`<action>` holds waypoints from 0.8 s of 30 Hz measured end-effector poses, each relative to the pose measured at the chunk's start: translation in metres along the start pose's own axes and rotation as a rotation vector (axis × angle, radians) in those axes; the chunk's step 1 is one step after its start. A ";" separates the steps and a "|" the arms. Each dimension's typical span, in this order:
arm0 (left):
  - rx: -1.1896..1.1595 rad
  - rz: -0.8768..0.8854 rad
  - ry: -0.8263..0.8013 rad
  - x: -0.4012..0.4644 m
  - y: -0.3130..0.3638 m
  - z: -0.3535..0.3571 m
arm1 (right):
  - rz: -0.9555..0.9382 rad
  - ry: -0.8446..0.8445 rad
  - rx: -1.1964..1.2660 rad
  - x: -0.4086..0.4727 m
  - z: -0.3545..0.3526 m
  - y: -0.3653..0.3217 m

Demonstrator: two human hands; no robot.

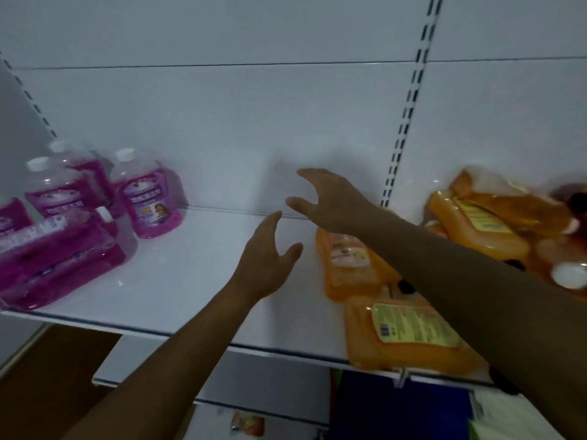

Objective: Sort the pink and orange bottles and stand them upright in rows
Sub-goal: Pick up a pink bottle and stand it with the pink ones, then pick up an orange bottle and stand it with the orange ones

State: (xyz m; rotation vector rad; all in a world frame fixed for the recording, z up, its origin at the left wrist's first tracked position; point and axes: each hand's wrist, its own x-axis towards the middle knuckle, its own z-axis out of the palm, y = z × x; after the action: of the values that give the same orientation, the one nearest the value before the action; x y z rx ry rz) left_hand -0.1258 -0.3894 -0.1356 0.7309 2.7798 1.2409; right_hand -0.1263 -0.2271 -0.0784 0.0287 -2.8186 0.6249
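Pink bottles with white caps stand upright at the left of a white shelf (197,281); the nearest upright one (151,198) is apart from the rest. Two pink bottles (57,258) lie flat in front of them. On the right, orange bottles lie flat: one (349,265) mid-shelf, one (409,335) at the front edge, and a pile (486,220) behind. My left hand (263,265) hovers above the bare middle, fingers spread, holding nothing. My right hand (324,201) reaches over the mid-shelf orange bottle, fingers spread, also holding nothing.
A white back panel with slotted uprights (403,128) closes the shelf behind. A lower shelf (158,373) sticks out beneath, with a small package (247,423) and blue and green items (397,408) under it. A dark round object (578,201) sits at the far right.
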 end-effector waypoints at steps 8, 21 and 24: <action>0.023 0.192 -0.204 -0.015 0.068 0.050 | 0.129 -0.026 -0.048 -0.097 -0.056 0.058; 0.206 0.411 -0.235 -0.083 0.093 0.072 | 0.126 -0.122 -0.087 -0.182 -0.066 0.071; 0.385 0.502 -0.341 -0.098 0.093 0.077 | 0.135 -0.134 -0.103 -0.201 -0.065 0.067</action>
State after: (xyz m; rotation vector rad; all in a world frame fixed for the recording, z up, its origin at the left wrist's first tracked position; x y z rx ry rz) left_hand 0.0147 -0.3229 -0.1398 1.5706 2.6435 0.5177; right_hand 0.0793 -0.1463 -0.0992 -0.1447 -2.9982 0.5235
